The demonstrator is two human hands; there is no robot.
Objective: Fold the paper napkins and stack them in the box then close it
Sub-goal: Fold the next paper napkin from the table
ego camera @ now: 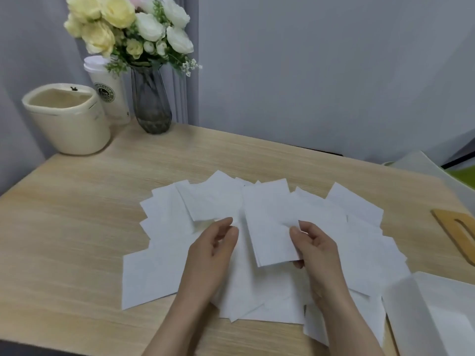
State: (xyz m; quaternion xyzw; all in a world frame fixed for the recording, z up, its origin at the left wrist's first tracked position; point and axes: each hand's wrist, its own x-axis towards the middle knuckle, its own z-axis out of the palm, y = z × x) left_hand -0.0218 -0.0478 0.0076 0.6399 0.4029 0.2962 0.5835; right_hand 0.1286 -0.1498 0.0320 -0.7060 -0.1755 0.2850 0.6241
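Wood-grain table (77, 227), grey wall behind; right hand (316, 250) fingers pinch folded napkin (272, 227); left hand (213, 250) fingers relaxed.

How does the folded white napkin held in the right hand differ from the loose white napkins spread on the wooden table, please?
The folded white napkin is a narrow, layered rectangle, while the loose white napkins are wider single sheets. The folded one is lifted and pinched by the right hand; the loose ones lie flat, overlapping in a fan on the wooden table. The folded one shows stacked edges at its lower end; the loose ones look thin. Both are plain white paper.
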